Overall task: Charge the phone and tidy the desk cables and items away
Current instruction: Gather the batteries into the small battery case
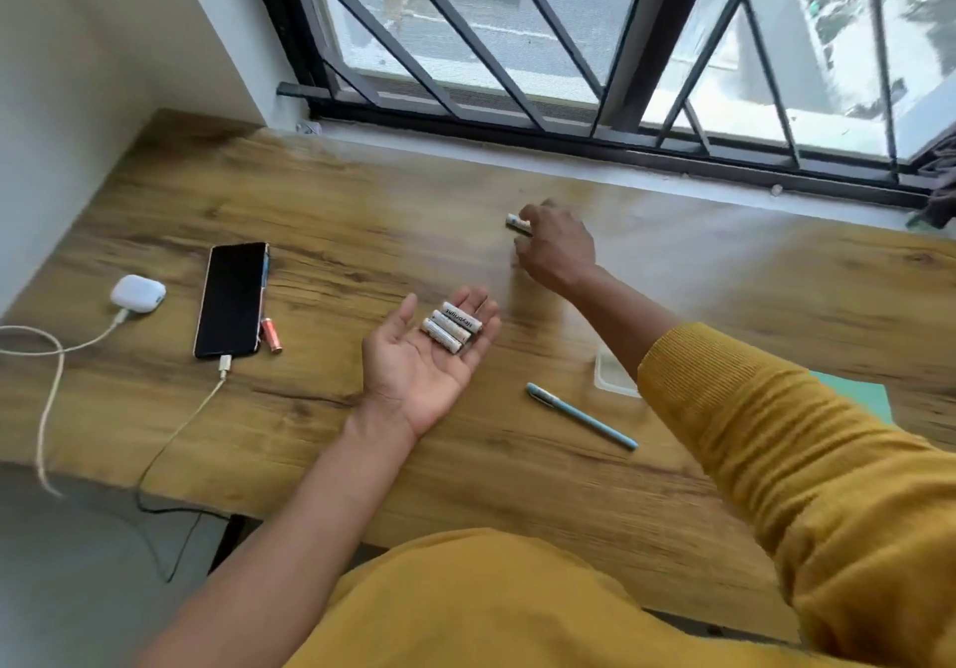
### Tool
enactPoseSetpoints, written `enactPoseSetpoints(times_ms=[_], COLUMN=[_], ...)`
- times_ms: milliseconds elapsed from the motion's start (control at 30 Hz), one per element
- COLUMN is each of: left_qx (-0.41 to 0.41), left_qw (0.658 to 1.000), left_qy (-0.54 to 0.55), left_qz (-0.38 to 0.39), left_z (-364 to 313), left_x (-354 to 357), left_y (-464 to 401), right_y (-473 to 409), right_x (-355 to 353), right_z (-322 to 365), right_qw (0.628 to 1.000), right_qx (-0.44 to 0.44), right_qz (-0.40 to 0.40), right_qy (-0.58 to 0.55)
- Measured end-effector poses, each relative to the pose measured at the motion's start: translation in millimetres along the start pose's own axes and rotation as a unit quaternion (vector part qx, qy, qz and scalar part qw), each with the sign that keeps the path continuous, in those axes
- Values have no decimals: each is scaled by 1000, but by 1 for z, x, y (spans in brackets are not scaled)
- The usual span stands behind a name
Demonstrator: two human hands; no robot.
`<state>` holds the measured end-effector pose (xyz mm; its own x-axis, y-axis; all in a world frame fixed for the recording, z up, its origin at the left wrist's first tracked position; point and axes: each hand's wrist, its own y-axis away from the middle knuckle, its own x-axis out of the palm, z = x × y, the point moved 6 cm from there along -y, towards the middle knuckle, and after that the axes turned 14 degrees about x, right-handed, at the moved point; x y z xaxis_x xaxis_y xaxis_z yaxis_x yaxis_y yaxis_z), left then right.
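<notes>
The phone (231,300) lies plugged in. Left hand (421,357), grip flat and apart, carries three batteries (451,328); right hand (556,248) pinches a fourth battery (517,223). Orange battery (270,335) and pen (582,415) remain on the table (362,212).

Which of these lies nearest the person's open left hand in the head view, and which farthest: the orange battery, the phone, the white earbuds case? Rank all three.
Measured from the left hand, palm up with white batteries on it:
1. Orange battery, on the desk to its left, against the phone's right edge.
2. Phone, just beyond that battery, plugged in.
3. White earbuds case, farthest left, near the desk's edge.
</notes>
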<state>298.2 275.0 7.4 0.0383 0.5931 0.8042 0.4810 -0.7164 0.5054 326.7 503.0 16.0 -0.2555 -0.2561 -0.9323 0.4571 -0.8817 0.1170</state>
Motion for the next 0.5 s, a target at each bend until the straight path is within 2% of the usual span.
enactPoseSetpoints(times_ms=[133,300,500], left_qx=[5,-4,-9], left_qw=[1000,1000,1000], left_qy=[-6,-2,2], left_qz=[-11,-19,-16], left_z=[-19,-31,-39], left_x=[-10,-20,-29], left_y=[-10,-23,-34], right_y=[-21,-26,7], right_x=[13,22,23], right_z=[-2,-3,13], right_qw=[999,998,990], right_qx=[30,56,67], right_qz=[-2,-34,-45], right_qy=[34,19,-116])
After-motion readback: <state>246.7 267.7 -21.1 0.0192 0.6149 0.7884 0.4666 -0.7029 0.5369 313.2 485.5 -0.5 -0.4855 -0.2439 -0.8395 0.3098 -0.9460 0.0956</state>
